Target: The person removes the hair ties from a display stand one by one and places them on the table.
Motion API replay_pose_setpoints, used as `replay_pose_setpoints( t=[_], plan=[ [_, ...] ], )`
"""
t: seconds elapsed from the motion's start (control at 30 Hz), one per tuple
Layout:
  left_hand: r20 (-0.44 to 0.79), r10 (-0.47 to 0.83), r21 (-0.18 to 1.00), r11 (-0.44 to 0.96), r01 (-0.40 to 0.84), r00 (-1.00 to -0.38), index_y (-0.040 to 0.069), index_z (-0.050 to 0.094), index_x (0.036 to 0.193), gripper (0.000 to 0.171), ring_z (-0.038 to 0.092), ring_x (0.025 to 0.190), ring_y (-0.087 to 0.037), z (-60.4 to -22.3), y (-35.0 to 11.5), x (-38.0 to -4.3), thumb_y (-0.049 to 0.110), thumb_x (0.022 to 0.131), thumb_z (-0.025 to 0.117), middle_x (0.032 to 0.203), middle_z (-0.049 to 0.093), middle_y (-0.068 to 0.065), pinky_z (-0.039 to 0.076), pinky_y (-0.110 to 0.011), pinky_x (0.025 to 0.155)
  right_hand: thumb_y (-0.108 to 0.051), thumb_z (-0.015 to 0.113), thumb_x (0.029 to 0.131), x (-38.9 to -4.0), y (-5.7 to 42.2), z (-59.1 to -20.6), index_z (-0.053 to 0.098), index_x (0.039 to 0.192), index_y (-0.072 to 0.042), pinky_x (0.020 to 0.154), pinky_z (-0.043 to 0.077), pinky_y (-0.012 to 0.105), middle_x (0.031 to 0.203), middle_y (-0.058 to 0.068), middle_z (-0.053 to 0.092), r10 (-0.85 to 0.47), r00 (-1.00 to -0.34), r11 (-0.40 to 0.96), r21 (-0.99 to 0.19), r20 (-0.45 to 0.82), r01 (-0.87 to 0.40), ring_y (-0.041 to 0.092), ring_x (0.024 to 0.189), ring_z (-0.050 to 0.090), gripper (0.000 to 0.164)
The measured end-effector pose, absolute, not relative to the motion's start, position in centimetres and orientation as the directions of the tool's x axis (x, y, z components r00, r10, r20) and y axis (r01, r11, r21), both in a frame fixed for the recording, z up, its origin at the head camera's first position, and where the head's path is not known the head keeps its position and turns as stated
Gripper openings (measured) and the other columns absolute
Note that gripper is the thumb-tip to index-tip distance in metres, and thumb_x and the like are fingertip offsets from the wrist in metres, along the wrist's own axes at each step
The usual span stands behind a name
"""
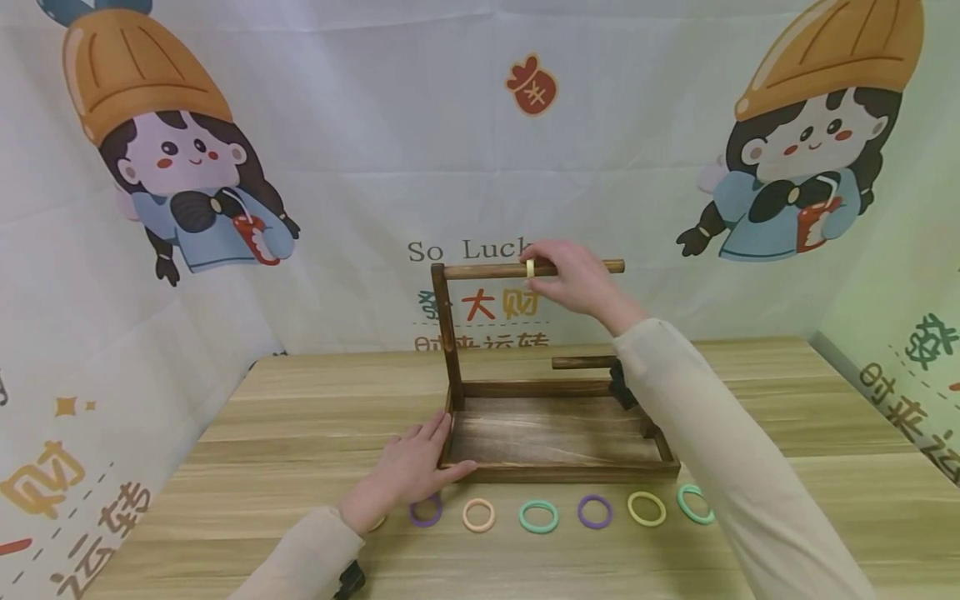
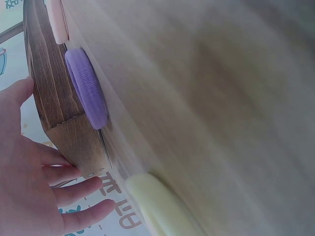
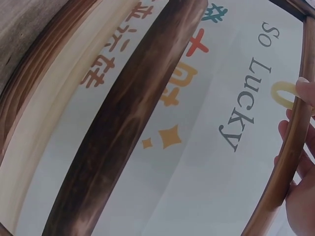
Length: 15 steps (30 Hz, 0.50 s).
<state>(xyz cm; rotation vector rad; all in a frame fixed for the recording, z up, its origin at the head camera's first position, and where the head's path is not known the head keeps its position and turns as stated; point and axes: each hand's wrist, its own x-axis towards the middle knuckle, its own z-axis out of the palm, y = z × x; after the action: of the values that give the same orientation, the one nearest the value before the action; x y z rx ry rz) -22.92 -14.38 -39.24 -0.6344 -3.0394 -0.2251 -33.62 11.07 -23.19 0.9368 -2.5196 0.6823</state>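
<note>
My right hand (image 1: pixel 573 279) pinches a pale yellow hair tie (image 1: pixel 530 268) that encircles the upper rod (image 1: pixel 480 272) of a dark wooden rack. In the right wrist view this yellow hair tie (image 3: pixel 281 95) shows beside the thumb, around the rod. My left hand (image 1: pixel 408 467) rests on the front left corner of the rack's tray base (image 1: pixel 562 474), fingers extended along its side and thumb on the front rim. Nearest to it on the table lie a purple hair tie (image 2: pixel 87 91) and a yellow hair tie (image 2: pixel 157 201), seen in the left wrist view.
Before the rack, a row of hair ties includes peach (image 1: pixel 479 530), teal (image 1: pixel 538 531), purple (image 1: pixel 595 526) and yellow ones (image 1: pixel 647 523). A shorter lower rod (image 1: pixel 581 363) juts leftward, its right end hidden by my right arm. A printed cloth (image 1: pixel 375 117) hangs behind the table (image 1: pixel 300 417).
</note>
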Motion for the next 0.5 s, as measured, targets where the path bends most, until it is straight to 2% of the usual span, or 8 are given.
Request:
replay_pose_setpoints(
  t=[0.2, 0.5],
  plan=[
    [0.056, 0.396, 0.131, 0.907, 0.399, -0.917, -0.002, 0.031, 0.135, 0.088, 0.036, 0.117, -0.038, -39.3, -14.4, -22.9, 0.066, 0.08, 0.04, 0.139, 0.029, -0.016, 0.034, -0.055, 0.085, -0.012, 0.064, 0.081, -33.6, 11.7, -23.2, 0.058, 0.107, -0.003, 0.082, 0.042, 0.033, 0.103, 0.01, 0.059, -0.505, -0.7, 0.654, -0.305, 0.505, -0.692, 0.02, 0.091, 0.056, 0.028],
    [0.044, 0.394, 0.124, 0.91, 0.396, -0.918, -0.002, 0.029, 0.136, 0.089, 0.035, 0.118, -0.038, -39.4, -14.5, -23.1, 0.067, 0.08, 0.037, 0.139, 0.027, -0.016, 0.034, -0.055, 0.085, -0.012, 0.065, 0.08, -33.6, 13.0, -23.4, 0.058, 0.107, -0.002, 0.083, 0.041, 0.034, 0.103, 0.011, 0.059, -0.483, -0.715, 0.65, -0.341, 0.505, -0.679, 0.021, 0.09, 0.056, 0.029]
  ],
)
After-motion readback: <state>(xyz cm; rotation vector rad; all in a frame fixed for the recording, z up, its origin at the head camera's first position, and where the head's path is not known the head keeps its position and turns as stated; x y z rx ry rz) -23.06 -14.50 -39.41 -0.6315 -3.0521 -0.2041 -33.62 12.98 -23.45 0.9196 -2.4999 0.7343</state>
